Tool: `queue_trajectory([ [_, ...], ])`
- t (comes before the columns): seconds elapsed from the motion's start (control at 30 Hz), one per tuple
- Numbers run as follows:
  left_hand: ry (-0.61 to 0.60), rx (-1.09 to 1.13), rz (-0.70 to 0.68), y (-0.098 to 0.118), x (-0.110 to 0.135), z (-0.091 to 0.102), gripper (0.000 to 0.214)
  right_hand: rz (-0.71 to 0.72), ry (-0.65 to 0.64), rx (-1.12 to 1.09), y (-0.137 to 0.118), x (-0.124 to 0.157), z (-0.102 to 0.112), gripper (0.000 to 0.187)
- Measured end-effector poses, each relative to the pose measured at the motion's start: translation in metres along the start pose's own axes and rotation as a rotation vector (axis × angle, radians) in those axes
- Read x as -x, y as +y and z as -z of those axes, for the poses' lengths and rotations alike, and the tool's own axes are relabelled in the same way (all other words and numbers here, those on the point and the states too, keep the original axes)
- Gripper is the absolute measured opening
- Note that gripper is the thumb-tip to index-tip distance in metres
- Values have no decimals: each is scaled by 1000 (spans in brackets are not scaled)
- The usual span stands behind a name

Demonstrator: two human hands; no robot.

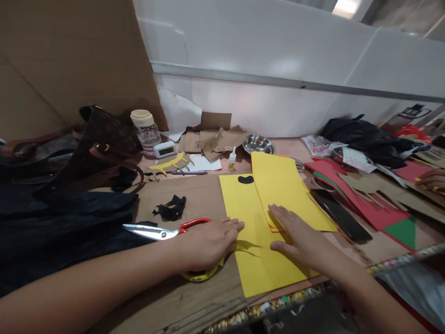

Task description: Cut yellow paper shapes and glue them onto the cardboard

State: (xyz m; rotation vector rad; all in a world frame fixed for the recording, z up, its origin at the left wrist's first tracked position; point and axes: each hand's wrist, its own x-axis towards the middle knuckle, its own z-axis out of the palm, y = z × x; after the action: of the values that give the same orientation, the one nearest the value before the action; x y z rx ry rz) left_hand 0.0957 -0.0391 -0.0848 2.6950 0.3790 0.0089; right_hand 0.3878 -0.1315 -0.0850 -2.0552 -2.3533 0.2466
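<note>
My left hand (215,243) lies palm down over the handles of a pair of scissors (194,224), its fingers stretched out to the left edge of a yellow sheet (248,273). The scissors' silver blades point left; their red upper handle shows, but the lower one is mostly covered. Under the same hand a yellow ring-shaped thing (200,277) is partly hidden. My right hand (299,236) rests with fingers apart on the sheet and on the near edge of a stack of yellow paper (285,185). Beside the stack is a small black bean-shaped piece (245,179).
Black scraps (171,208) lie on the cardboard. A glue bottle (232,158), a metal bowl (258,144), a jar (145,132) and a small digital device (165,150) stand behind. A phone (340,215) and red sheets (368,197) lie right. Another person's hand (433,181) shows far right.
</note>
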Motion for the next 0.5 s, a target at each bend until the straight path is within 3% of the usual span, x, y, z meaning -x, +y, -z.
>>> queue_trajectory([
  [0.17, -3, 45, 37, 2, 26, 0, 56, -57, -106, 46, -22, -8, 3, 80],
  [0.37, -64, 105, 112, 5, 55, 9, 55, -129, -64, 134, 3, -12, -10, 83],
  [0.5, -79, 197, 200, 5, 78, 20, 53, -40, -75, 124, 0, 0, -17, 81],
])
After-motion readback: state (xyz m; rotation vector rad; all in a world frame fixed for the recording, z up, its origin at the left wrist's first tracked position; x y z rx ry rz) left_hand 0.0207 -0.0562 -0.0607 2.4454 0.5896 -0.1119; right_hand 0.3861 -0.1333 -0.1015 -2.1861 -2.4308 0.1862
